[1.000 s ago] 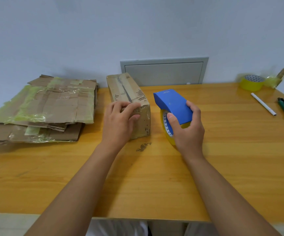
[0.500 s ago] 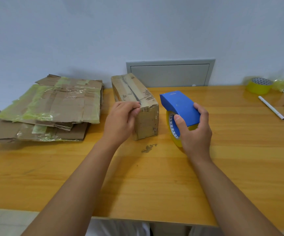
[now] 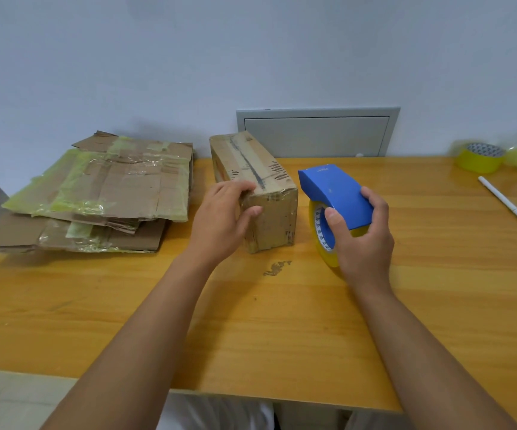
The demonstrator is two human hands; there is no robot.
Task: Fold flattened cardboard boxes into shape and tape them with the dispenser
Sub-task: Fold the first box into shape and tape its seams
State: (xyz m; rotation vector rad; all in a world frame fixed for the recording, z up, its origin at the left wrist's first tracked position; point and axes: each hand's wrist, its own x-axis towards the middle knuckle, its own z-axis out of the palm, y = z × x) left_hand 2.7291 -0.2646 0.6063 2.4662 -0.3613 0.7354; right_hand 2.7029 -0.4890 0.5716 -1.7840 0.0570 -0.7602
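Worktop carries the flattened stack, well left of both grips. Folded box: left hand grip curled round its near corner. Right hand grip closed on dispenser, just right of box. Pin box firmly, run tape straight along seam.

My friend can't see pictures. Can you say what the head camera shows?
A person's left hand holds a folded cardboard box on a wooden table, while the right hand grips a blue tape dispenser beside it. Flattened boxes are stacked at left.
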